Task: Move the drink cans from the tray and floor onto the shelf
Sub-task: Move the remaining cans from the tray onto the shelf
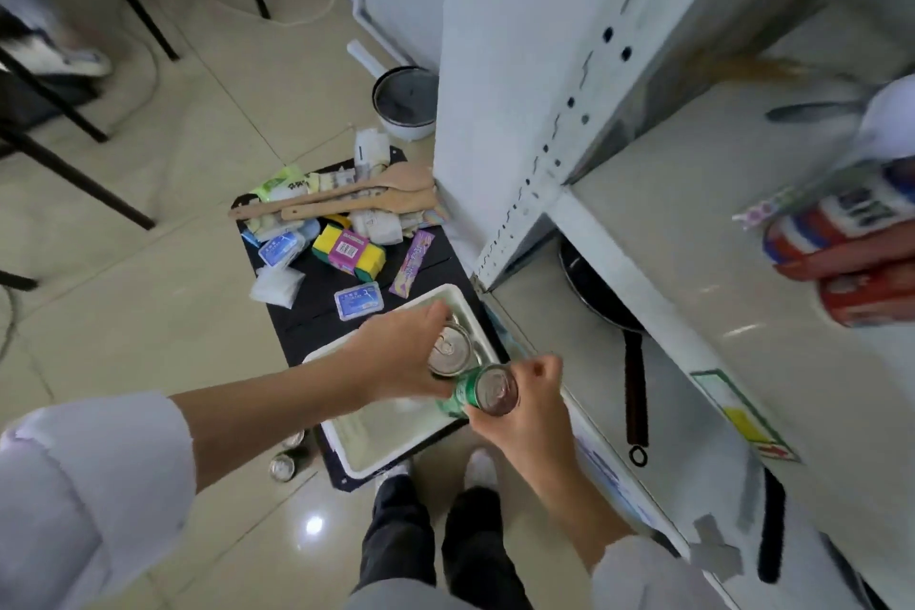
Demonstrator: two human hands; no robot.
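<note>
A white tray (391, 441) lies on a black mat on the floor below me. My left hand (396, 362) is wrapped around a silver-topped can (448, 349) over the tray's far end. My right hand (525, 406) grips a green can (482, 394) tilted on its side, right beside the first can. Two more cans (286, 461) stand on the floor left of the tray. The white shelf (718, 263) runs along my right, and red, white and blue cans (841, 253) lie on it at the far right.
The black mat (322, 307) holds sponges, packets and wooden spatulas (346, 198). A pot (403, 102) stands by the shelf's white upright. A black frying pan (609, 307) lies under the shelf. Black table legs (74, 173) stand to the left. My shoes (475, 466) are just behind the tray.
</note>
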